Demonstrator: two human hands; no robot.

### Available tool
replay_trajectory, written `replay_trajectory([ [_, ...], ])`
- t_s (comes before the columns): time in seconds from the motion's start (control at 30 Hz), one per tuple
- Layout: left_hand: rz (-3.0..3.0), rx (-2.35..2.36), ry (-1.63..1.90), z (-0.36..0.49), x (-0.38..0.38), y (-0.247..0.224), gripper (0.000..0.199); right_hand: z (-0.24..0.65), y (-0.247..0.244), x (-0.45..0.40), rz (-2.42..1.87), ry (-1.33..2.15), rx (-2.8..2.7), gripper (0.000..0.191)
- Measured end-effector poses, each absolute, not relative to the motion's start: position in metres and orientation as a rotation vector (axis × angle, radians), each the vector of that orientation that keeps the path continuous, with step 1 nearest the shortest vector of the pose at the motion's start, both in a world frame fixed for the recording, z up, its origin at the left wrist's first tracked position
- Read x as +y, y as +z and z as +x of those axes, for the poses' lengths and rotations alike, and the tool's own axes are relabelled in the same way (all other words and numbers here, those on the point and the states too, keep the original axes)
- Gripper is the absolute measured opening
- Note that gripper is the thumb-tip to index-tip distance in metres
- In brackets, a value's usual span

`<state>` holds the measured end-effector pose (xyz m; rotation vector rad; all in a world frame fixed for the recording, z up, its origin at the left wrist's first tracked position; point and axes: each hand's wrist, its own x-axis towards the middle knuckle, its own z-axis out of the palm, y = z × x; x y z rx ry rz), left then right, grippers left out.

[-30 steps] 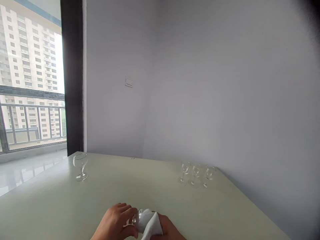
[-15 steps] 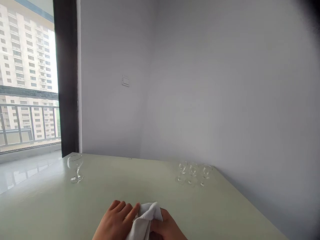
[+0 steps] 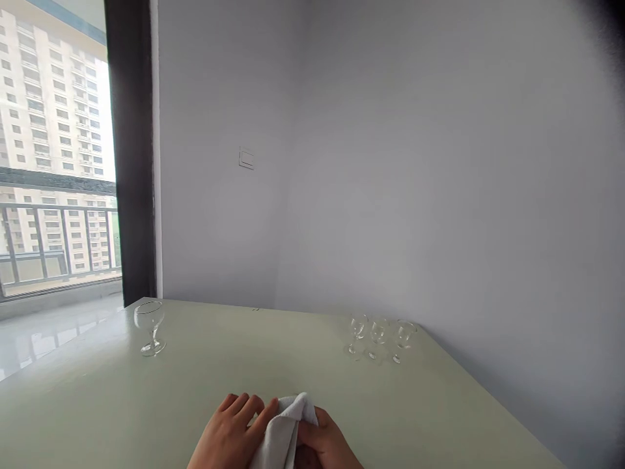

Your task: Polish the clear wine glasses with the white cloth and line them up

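L hand (image 3: 233, 426) & R hand (image 3: 326, 438) curled shut on cloth (image 3: 277, 438), btm ctr; handling apparently unfinished. Glasses (image 3: 377, 332) stand lower R, glass (image 3: 150, 318) lower L.

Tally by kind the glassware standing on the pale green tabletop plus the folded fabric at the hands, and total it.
Clear stemmed drinking glasses: 4
White fabric cloth: 1
Total: 5

Pale green tbl (image 3: 195, 365) agst grey walls (image 3: 415, 163) w/ switch (image 3: 247, 158), balcony rail (image 3: 88, 238) + high-rise (image 3: 39, 104) past dk frame (image 3: 131, 156) at L.
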<state>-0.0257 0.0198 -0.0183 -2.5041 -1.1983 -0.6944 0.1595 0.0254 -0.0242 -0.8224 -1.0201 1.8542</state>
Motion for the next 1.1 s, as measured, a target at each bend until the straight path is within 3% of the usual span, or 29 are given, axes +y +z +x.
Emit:
replay_trajectory([
  [0.17, -2.704, -1.602, -0.735, -0.029, 0.023, -0.021, 0.045, 0.171, -0.003, 0.01, -1.083, 1.722, -1.202, 0.053],
  [0.27, -2.753, -1.777, -0.79, -0.026, 0.023, -0.02, 0.04, 0.179, 0.006, 0.008, -1.21, 1.619, -1.317, 0.046],
  [0.4, -2.5, -1.285, -0.788, -0.025, 0.02, -0.017, 0.041, 0.17, -0.008, 0.02, -0.973, 1.694, -1.232, 0.037],
  [0.5, -2.392, -1.071, -0.653, -0.029, 0.02, -0.016, 0.043, 0.158, -0.025, 0.028, -0.826, 1.759, -1.11, 0.045],
  [0.63, -2.562, -1.148, -0.579, -0.036, 0.025, -0.019, 0.031, 0.164, -0.023, 0.022, -0.861, 1.838, -1.191, 0.055],
  [0.8, -3.018, -1.586, -0.724, -0.034, 0.026, -0.019, 0.009, 0.192, 0.022, 0.001, -1.294, 1.575, -1.765, 0.054],
  [0.93, -3.406, -1.988, -0.877, -0.027, 0.023, -0.016, 0.015, 0.199, 0.054, -0.013, -1.521, 1.25, -2.023, 0.031],
  [1.1, -3.603, -2.189, -1.107, -0.027, 0.016, -0.003, 0.026, 0.199, 0.056, -0.019, -1.476, 1.284, -2.008, 0.012],
])
